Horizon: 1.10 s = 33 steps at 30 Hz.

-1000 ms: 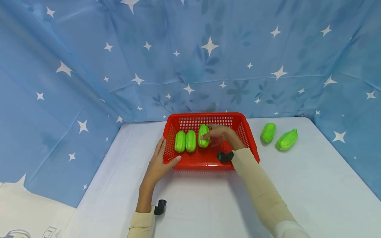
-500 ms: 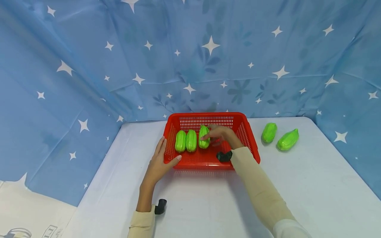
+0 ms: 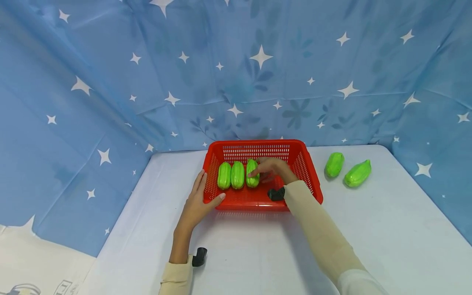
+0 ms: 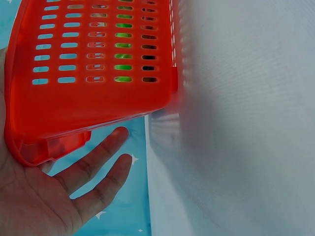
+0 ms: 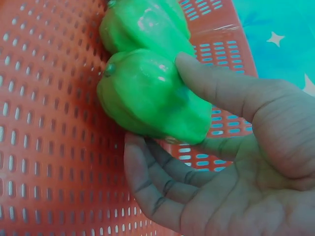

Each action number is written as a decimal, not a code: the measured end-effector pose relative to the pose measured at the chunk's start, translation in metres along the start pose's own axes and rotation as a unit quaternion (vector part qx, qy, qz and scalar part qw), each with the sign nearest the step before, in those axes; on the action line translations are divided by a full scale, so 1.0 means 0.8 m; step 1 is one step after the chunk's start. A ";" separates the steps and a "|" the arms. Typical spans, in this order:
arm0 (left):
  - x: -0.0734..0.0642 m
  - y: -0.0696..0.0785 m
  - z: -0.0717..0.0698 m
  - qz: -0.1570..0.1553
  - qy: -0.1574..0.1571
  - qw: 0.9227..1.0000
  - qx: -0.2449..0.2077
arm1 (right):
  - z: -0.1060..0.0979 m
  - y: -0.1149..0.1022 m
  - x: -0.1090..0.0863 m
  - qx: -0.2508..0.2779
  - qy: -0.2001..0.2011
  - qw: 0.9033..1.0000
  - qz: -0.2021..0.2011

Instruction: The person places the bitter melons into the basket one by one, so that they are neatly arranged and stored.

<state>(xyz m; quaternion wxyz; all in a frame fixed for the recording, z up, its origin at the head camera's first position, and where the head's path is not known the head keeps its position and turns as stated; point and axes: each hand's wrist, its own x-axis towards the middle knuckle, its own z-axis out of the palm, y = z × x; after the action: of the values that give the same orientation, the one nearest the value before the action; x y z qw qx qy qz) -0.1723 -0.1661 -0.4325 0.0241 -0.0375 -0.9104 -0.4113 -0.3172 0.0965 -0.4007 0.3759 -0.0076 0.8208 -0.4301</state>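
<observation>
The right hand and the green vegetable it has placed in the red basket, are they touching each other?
Touching. The right wrist view shows the right hand with its thumb pressed on top of the green vegetable and its fingers under the lower edge.

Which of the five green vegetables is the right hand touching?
The right hand touches the rightmost green vegetable of the three in the red basket; two others lie outside on the table.
</observation>
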 end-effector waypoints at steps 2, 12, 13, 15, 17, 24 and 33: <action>0.000 0.000 0.000 0.000 0.000 1.000 0.000 | 0.001 -0.001 0.002 0.000 -0.003 1.000 0.002; 0.000 -0.001 0.001 0.000 0.000 1.000 -0.003 | 0.005 -0.006 -0.001 -0.021 -0.011 1.000 0.008; 0.000 -0.002 0.001 0.000 0.000 1.000 -0.002 | 0.005 -0.006 -0.001 -0.023 -0.009 1.000 0.007; 0.000 -0.002 0.001 0.000 0.000 1.000 -0.002 | 0.006 -0.006 -0.001 -0.030 -0.005 1.000 0.003; 0.000 -0.002 0.001 0.000 0.000 1.000 0.000 | 0.007 -0.005 -0.001 -0.032 0.002 0.999 0.003; 0.001 -0.001 0.000 0.000 0.001 1.000 -0.001 | 0.009 -0.006 0.001 -0.009 0.000 1.000 0.011; 0.002 -0.001 0.001 0.002 0.001 1.000 0.001 | 0.009 -0.008 0.001 0.024 0.000 0.999 0.020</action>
<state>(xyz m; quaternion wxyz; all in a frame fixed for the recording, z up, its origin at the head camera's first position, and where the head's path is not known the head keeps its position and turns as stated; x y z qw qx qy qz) -0.1736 -0.1664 -0.4337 0.0260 -0.0386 -0.9108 -0.4102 -0.3152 0.0871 -0.3989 0.3842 0.0183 0.8102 -0.4423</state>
